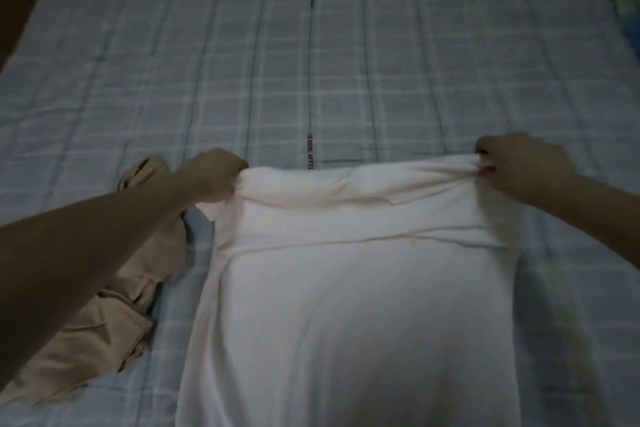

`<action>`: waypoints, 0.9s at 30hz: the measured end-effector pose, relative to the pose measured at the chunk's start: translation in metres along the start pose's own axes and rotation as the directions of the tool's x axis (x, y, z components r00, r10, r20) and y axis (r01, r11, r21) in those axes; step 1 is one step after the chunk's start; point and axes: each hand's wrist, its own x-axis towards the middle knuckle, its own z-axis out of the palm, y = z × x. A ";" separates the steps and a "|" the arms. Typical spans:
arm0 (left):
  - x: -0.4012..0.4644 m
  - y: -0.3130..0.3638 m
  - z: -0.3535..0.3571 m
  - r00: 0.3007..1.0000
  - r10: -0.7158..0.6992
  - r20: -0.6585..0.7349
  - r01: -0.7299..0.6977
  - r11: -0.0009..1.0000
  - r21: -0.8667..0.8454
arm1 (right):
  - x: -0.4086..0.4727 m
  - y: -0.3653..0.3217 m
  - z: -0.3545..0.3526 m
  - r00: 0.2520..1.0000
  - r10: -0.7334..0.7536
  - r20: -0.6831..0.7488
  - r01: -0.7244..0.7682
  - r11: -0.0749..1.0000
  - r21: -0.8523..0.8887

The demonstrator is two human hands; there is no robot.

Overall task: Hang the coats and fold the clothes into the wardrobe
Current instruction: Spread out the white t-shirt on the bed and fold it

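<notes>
On the bed (311,62), a white shirt (346,305) lies flat, its far edge at 12 o'clock pinched by both hands: left hand (211,177), right hand (519,166), fingers curled on cloth. Looks mid-fold; next, bring that edge evenly toward 6. Beige garment (114,315) waits at 9.

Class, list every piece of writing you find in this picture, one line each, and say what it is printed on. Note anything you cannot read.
"EQUAL AFFEC": small dark letters, blurred so this reading is uncertain, running lengthwise along the dark stripe of the pale blue checked bed sheet; its near end is cut off by the white cotton garment.
White cotton garment, gripped by the left hand and right hand: no writing visible.
Crumpled beige garment: no writing visible.
</notes>
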 end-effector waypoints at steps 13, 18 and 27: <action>-0.035 0.027 -0.016 0.812 0.412 -0.413 -0.399 0.909 0.122 | -0.082 0.038 0.009 0.905 -0.324 -0.275 0.289 0.944 -0.158; -0.090 0.016 0.053 0.720 0.571 -0.395 -0.490 0.821 0.293 | -0.141 0.023 0.077 0.894 -0.371 -0.251 0.345 0.928 -0.142; -0.131 0.033 0.136 0.887 0.388 -0.249 -0.352 0.919 0.180 | -0.166 0.010 0.132 0.933 -0.347 -0.097 0.330 0.931 -0.154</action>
